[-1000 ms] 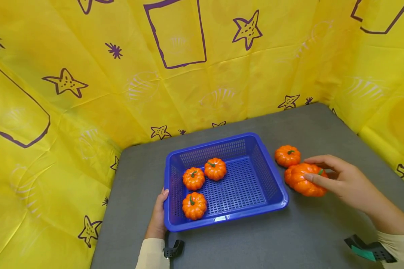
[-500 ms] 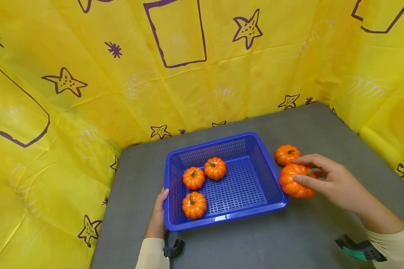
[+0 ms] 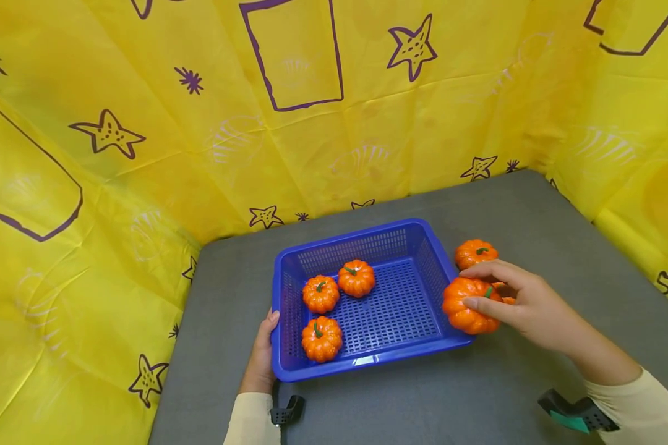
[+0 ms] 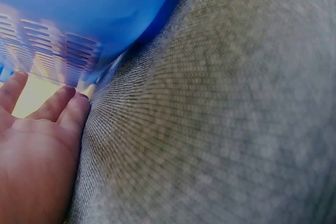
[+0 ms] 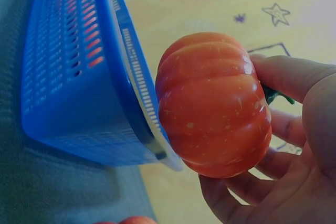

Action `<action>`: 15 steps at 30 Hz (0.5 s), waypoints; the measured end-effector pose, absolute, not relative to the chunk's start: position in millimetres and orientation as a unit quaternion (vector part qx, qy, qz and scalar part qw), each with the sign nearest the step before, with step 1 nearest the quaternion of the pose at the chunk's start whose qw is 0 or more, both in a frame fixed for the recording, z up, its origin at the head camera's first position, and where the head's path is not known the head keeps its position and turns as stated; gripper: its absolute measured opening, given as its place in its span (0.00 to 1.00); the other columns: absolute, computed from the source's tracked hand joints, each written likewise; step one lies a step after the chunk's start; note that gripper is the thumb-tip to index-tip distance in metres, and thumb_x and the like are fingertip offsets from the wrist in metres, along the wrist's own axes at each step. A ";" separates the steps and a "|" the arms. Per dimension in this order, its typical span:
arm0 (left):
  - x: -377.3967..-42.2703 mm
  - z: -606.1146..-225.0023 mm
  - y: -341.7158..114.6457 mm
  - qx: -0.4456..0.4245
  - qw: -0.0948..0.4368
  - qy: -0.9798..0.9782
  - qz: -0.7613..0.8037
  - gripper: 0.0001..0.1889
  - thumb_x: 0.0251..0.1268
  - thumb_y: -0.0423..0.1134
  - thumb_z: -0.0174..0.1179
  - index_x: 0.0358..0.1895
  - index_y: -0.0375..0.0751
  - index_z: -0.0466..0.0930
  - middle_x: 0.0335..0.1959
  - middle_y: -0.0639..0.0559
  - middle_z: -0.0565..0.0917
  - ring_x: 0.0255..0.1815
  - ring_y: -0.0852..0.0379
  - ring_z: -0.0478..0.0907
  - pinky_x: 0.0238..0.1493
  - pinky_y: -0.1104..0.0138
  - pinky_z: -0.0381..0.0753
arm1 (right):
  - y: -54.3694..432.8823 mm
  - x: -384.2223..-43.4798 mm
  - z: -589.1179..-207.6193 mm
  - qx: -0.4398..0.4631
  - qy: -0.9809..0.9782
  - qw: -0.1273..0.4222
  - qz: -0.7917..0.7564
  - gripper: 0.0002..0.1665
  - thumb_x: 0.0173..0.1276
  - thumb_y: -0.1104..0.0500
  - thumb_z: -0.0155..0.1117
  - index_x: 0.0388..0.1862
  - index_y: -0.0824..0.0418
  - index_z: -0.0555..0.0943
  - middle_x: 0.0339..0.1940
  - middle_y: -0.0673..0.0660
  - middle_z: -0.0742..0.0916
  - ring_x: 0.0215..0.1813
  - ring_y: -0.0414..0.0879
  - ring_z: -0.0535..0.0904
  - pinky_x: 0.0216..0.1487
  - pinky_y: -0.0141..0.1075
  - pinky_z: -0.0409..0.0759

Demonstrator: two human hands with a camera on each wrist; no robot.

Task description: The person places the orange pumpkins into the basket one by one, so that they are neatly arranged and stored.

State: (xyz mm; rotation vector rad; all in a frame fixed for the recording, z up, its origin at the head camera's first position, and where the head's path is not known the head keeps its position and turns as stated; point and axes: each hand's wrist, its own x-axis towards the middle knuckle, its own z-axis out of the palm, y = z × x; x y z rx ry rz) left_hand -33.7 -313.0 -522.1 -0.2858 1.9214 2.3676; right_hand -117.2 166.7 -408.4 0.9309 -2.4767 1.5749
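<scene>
While three ribbed, glossy orange pumpkins (image 3: pixel 356 281) lay within the blue perforated plastic basket (image 3: pixel 366 361), gripped leftward by the left hand (image 3: pixel 261 355), the right hand (image 3: pixel 534 312) pinched a fourth pumpkin (image 3: pixel 463 309) at the right rim, a fifth pumpkin (image 3: pixel 473 252) apparently alone remaining on the grey table (image 3: pixel 217 321).

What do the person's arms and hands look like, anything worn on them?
Left hand and right hand are ungloved; left sleeve and right sleeve are pale cream. The worn left device and right device are black with small holes; the right one has a green patch.
</scene>
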 end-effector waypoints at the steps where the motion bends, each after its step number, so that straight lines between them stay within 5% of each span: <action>1: -33.7 -522.0 -312.7 -0.094 0.039 0.628 0.772 0.40 0.82 0.60 0.42 0.91 0.57 0.44 0.83 0.34 0.60 0.69 0.43 0.75 0.64 0.52 0.81 | 165.9 -116.8 -408.6 0.303 -0.806 0.031 0.507 0.24 0.68 0.70 0.78 0.60 0.54 0.88 0.53 0.50 0.88 0.51 0.41 0.81 0.48 0.29 0.80; 15: -34.0 -521.6 -311.7 -0.093 0.036 0.637 0.765 0.41 0.81 0.60 0.41 0.91 0.55 0.43 0.84 0.34 0.59 0.71 0.41 0.73 0.65 0.53 0.80 | 150.3 -117.1 -414.5 0.318 -0.792 0.012 0.521 0.24 0.69 0.69 0.78 0.61 0.55 0.87 0.52 0.50 0.89 0.49 0.43 0.84 0.47 0.31 0.84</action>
